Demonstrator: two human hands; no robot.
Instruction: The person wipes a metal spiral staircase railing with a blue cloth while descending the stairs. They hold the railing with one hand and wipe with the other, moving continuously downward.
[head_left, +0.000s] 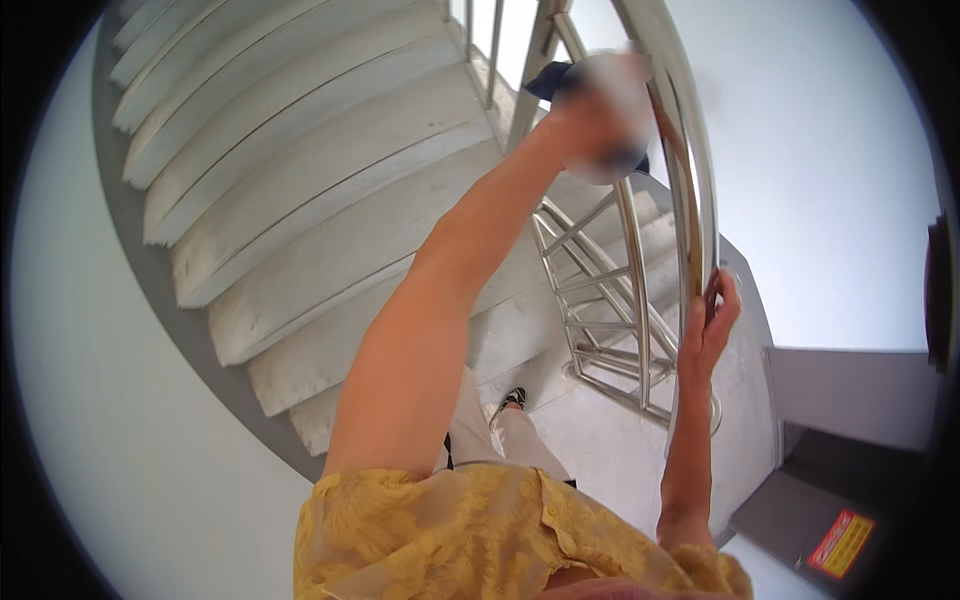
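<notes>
My right hand (709, 322) is curled over the polished metal handrail (694, 187) of a staircase, with the thumb on its near side. My left arm reaches far forward, towards an upper stretch of the same rail. A blur covers most of my left hand (600, 112), so its fingers cannot be made out. Dark blue material, perhaps cloth (549, 79), sticks out on both sides of the blur. Whether my left hand grips it is hidden. Thinner metal bars (637, 300) of the balustrade stand below the handrail.
Pale stone steps (322, 187) rise on the left along a white wall (67, 337). More steps (645, 247) show behind the balustrade. A dark shoe (514, 397) is on the pale floor below me. At lower right, a dark grey surface carries a red and yellow label (842, 544).
</notes>
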